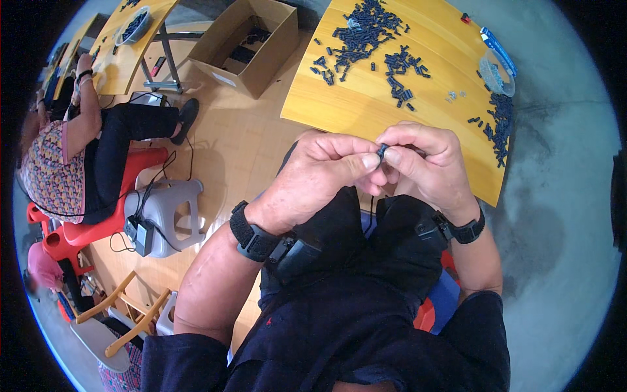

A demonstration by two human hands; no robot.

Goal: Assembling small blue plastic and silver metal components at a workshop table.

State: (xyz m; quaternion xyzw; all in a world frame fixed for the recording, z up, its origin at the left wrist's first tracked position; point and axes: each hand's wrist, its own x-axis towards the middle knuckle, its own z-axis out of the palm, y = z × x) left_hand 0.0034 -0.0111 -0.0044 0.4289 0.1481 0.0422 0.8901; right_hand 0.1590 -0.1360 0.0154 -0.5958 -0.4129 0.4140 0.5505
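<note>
Our left hand [312,168] and right hand [428,155] both pinch one small black plastic-looking piece [382,151] — fiddly two-handed handling, we reckon, so the next move calls for steadiness.

no text legible in view. blue-and-white carton [498,52] at the right edge of the yellow table [444,49]: markings too small to read. white label [224,79] on side of cardboard box [275,62], unreadable. dark shirt [313,340] has a tiny red emblem [268,321], no letters discernible.
</note>
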